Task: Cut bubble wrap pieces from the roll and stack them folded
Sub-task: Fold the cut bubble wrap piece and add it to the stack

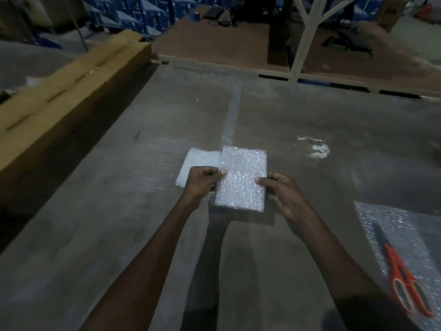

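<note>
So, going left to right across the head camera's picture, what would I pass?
Long cardboard box → flat white stack → left hand → folded bubble wrap piece → right hand → red scissors, lying on loose bubble wrap sheet.

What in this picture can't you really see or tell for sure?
- Head view: the bubble wrap sheet runs off the right edge, so no roll shows.
- The near side of the stack of folded pieces hides behind the left hand.
- The fingers of the right hand are tucked under the folded piece.
- Dim light and blur hide the blade tips of the scissors and the far shelves.
</note>
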Demonstrator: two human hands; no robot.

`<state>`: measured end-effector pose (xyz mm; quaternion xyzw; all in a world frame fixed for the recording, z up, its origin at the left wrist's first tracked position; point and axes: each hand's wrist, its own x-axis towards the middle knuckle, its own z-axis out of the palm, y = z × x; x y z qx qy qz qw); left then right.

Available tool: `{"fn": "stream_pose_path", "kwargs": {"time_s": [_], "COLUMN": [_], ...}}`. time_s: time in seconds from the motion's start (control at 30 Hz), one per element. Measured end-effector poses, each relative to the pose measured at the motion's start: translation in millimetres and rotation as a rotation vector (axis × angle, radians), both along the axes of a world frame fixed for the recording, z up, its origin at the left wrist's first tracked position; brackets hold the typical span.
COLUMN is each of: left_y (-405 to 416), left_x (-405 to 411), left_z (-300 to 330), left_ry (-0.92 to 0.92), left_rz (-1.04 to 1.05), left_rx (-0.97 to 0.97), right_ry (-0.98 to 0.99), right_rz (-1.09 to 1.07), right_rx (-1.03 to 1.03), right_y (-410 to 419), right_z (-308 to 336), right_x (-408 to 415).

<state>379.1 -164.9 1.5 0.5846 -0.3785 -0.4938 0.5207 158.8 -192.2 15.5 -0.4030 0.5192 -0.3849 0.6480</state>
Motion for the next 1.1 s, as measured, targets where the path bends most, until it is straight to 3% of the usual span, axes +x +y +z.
{"fn": "stream_pose_path", "kwargs": {"time_s": [0.4,0.8,0.93,1.03,1.1], "left_y": [-62,-70,-62,-56,-59], "left_x": [119,127,123,114,108], "left_z": [-23,-46,-43,-47,-53], "left_ry": [-0.19,-0.673,-0.905,-1.023,-1.099], "left_rz": [0.148,0.12,0.195,0.055,-0.099], "left_rx": [0.092,0.075,-0.156,-0.332,-0.326], "right_ry": [0.081,0.402,0.586,0.738,0.828], "right_rz": [-0.092,-0.193,-0.28,-0.171,-0.035], "right_rx": [0.093,-0.016,-0.315,-0.634,-0.812], "right_y": [-53,-58,-56,-50,-48], "right_z": [-14,-40,-32,-28,-37], "right_x": [121,143,140,145,152]}}
